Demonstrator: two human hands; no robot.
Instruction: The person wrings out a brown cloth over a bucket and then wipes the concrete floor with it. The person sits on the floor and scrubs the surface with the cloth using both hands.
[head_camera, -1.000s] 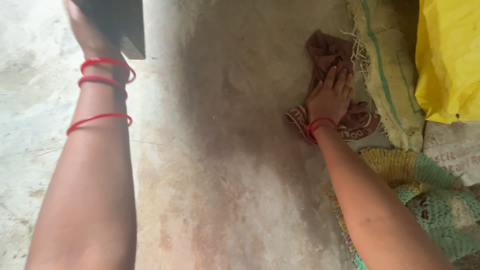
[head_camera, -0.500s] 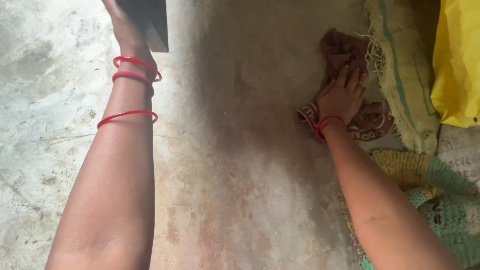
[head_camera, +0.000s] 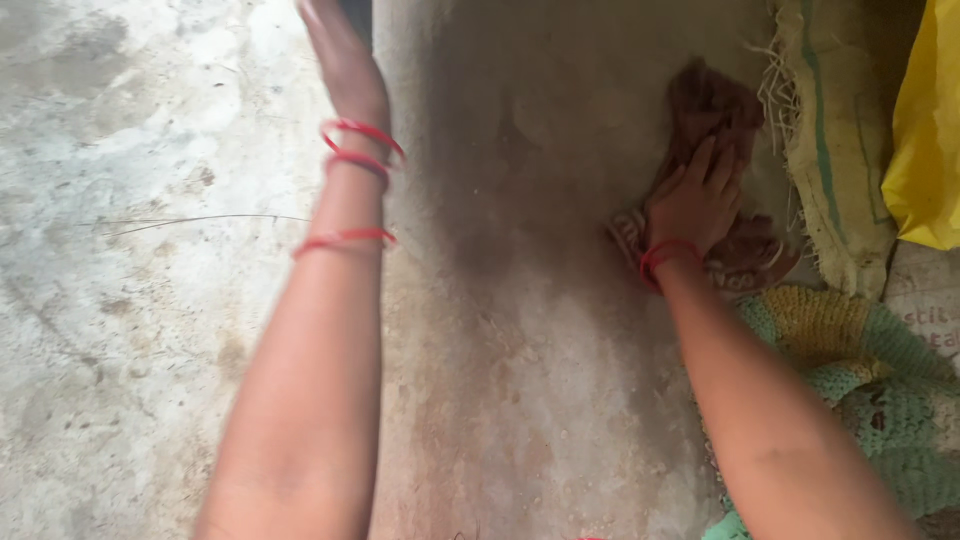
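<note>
Down on the floor, rag is lying under right hand, beside sack; fingers flat, pressing it. Left hand is reaching up-frame, touching a dark object; grip unclear.

A woven sack, yellow bag and crocheted mat lie on the concrete floor.

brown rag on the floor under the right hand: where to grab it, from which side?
Judging by its pose, grip the bunched upper part of the brown rag, coming from above or from its left over the bare concrete floor. There the cloth is crumpled and raised, so folds can be pinched. The right hand presses flat on the middle, and the frayed woven sack crowds the right side.
</note>
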